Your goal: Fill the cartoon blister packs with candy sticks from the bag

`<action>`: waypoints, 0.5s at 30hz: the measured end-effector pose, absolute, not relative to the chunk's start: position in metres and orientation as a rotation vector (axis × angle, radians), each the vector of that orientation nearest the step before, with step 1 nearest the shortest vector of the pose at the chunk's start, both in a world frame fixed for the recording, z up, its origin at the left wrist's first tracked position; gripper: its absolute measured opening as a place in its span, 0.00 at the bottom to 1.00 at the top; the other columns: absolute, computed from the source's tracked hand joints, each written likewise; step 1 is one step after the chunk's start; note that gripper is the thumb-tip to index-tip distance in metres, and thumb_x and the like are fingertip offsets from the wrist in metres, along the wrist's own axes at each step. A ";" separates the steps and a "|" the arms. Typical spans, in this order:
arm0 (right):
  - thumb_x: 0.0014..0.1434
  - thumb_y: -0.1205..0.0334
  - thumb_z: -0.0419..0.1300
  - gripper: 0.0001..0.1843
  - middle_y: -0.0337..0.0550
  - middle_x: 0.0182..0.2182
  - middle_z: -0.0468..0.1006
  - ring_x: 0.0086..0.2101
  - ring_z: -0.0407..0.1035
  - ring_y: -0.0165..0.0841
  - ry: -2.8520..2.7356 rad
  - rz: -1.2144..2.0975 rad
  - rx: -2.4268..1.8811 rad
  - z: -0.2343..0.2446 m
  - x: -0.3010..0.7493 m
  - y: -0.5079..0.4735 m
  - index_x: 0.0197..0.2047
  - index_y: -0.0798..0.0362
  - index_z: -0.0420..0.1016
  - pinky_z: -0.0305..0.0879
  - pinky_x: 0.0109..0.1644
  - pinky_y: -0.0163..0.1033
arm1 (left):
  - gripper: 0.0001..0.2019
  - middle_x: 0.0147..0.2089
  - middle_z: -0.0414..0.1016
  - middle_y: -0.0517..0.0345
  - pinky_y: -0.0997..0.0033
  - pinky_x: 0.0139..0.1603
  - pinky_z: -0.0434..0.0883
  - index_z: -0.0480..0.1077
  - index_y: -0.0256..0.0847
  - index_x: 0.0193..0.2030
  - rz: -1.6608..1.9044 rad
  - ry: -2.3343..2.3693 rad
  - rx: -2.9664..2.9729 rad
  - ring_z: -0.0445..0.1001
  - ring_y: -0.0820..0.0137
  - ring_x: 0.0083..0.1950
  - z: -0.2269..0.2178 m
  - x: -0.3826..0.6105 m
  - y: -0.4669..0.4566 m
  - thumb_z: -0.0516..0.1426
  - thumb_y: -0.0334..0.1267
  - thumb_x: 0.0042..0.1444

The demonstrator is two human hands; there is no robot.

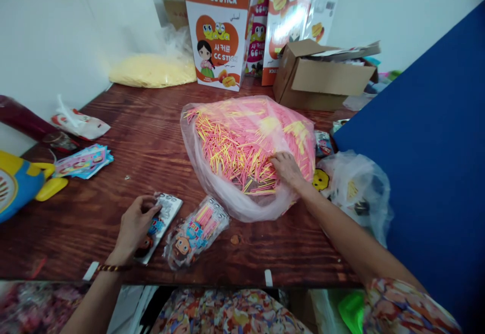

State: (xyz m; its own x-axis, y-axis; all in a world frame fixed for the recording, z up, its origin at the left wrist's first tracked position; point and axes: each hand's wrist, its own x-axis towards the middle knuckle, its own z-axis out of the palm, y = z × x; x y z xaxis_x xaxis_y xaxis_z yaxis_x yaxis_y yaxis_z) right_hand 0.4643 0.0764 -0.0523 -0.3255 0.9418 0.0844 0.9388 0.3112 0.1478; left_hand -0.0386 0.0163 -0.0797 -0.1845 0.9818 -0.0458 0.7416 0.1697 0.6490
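A large clear plastic bag (246, 211) lies open on the table, full of thin pink and yellow candy sticks (235, 147). My right hand (290, 171) reaches over the bag's right side, its bent fingers closed among the sticks. At the front left, my left hand (137, 222) pinches the upper part of a flat printed pouch (166, 212) on top of a small stack. Just right of that stack is a clear printed pouch (199, 230) with pink and yellow sticks inside.
Tall printed cartons (217, 36) and an open cardboard box (322, 79) stand at the back. A bag of yellow material (151, 70) is back left. Printed cards (85, 161), a tissue pack (81, 123) and a blue-yellow toy (22, 182) sit left. A blue panel (428, 147) borders the right.
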 end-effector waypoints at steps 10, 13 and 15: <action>0.65 0.67 0.48 0.13 0.55 0.39 0.79 0.43 0.66 0.42 2.576 0.003 2.051 -0.041 0.449 0.080 0.42 0.56 0.74 0.52 0.50 0.45 | 0.15 0.36 0.80 0.57 0.67 0.38 0.71 0.74 0.43 0.36 0.798 1.909 1.572 0.76 0.61 0.38 -0.065 -0.050 0.017 0.58 0.52 0.52; 0.66 0.60 0.47 0.14 0.49 0.32 0.78 0.35 0.66 0.38 2.657 -0.263 2.327 -0.037 0.431 0.076 0.36 0.53 0.71 0.57 0.45 0.42 | 0.13 0.36 0.80 0.58 0.69 0.39 0.71 0.74 0.43 0.36 0.844 1.856 1.575 0.76 0.63 0.39 -0.061 -0.051 0.018 0.59 0.50 0.53; 0.66 0.53 0.47 0.15 0.42 0.27 0.74 0.30 0.65 0.35 2.694 -0.667 2.491 -0.040 0.417 0.071 0.32 0.51 0.68 0.59 0.38 0.39 | 0.12 0.36 0.80 0.59 0.70 0.38 0.71 0.75 0.43 0.37 0.910 1.830 1.530 0.76 0.64 0.39 -0.056 -0.049 0.019 0.61 0.49 0.52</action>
State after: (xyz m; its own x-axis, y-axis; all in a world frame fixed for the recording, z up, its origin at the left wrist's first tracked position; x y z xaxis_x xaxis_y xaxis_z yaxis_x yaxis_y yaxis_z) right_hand 0.4167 0.0711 -0.0404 -0.0149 0.9833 0.1814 0.7851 0.1239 -0.6068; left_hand -0.0490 0.0192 -0.0558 -0.1742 0.9847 -0.0067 0.5886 0.1096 0.8009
